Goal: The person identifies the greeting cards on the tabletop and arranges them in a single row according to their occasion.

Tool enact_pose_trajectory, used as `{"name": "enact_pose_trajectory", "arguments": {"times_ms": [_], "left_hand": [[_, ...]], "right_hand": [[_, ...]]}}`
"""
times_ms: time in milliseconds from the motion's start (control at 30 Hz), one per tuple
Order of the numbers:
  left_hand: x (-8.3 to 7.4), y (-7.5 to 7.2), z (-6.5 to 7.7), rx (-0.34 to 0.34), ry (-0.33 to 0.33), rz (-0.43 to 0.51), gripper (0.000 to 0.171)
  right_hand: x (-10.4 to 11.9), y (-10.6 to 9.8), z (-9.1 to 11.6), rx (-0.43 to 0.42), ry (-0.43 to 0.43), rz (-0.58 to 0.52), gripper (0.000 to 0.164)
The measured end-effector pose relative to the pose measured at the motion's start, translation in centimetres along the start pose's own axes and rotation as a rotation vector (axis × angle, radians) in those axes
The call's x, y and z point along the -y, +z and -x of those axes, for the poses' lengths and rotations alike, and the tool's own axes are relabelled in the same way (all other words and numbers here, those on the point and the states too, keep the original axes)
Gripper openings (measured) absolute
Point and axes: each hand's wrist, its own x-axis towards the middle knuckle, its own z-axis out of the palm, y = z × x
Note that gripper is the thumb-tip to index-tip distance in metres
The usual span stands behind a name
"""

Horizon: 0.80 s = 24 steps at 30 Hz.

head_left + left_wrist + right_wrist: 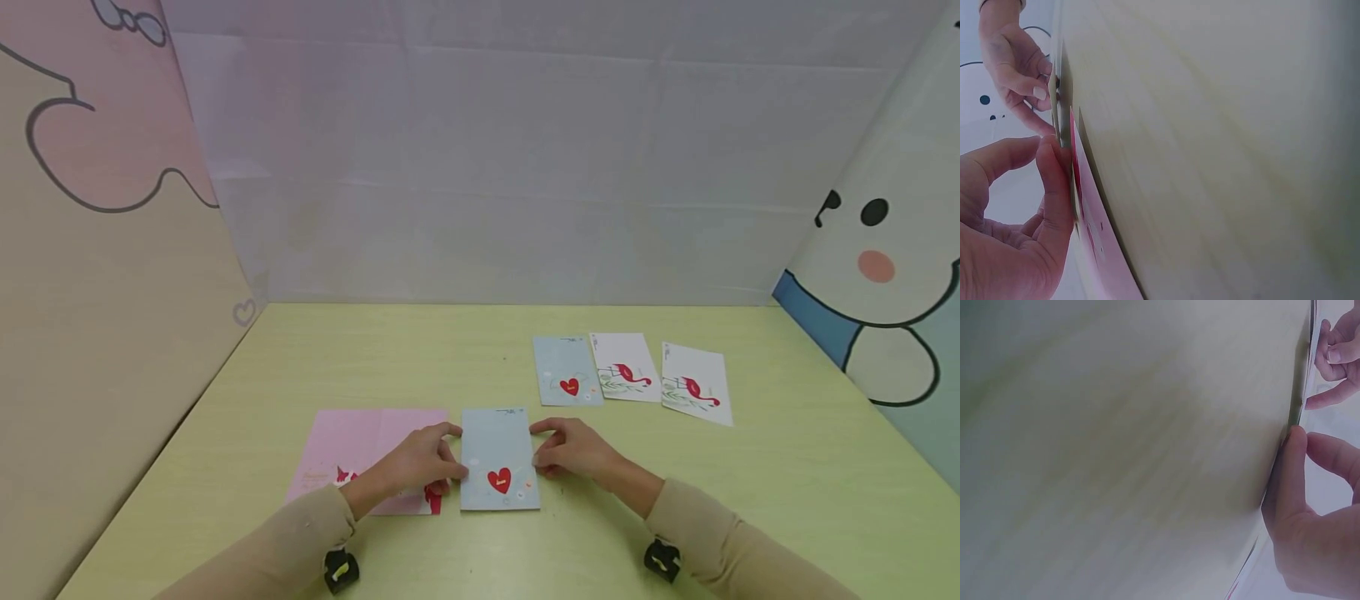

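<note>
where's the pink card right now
In the head view, the pink card lies left of the nearer blue card, partly hidden by the left hand.

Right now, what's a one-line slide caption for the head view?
Left hand and right hand touch opposite edges of a blue heart card, beside a pink card.

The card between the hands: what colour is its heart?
The heart is red, clearest in the head view.

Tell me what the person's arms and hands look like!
The left hand and right hand are bare. The left sleeve and right sleeve are plain beige. Beside each cuff is a small black gadget showing a yellowish patch.
</note>
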Motion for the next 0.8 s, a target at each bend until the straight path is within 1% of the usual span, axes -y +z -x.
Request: {"name": "enact_pose_trajectory", "arguments": {"times_ms": [200, 433, 533, 667, 800], "left_hand": [[-0.2, -0.1, 0.1, -0.002, -0.004, -0.016, 0.059], [0.0, -0.1, 0.0, -0.004, 0.01, -0.023, 0.059], [0.1, -0.2, 0.0, -0.01, 0.02, -0.026, 0.062], [-0.1, -0.7, -0.2, -0.038, 0.038, 0.003, 0.066], [-0.8, -1.0, -0.7, -0.093, 0.079, 0.066, 0.064]], "right_hand": [[0.0, 0.1, -0.1, -0.002, 0.003, 0.024, 0.039], [-0.2, 0.2, -0.3, 0.0, -0.006, 0.037, 0.039], [-0.2, 0.2, -0.3, 0.001, -0.01, 0.034, 0.039], [0.0, -0.1, -0.2, -0.008, -0.015, 0.031, 0.04], [0.5, -1.4, -0.5, -0.028, -0.03, -0.029, 0.041]]}}
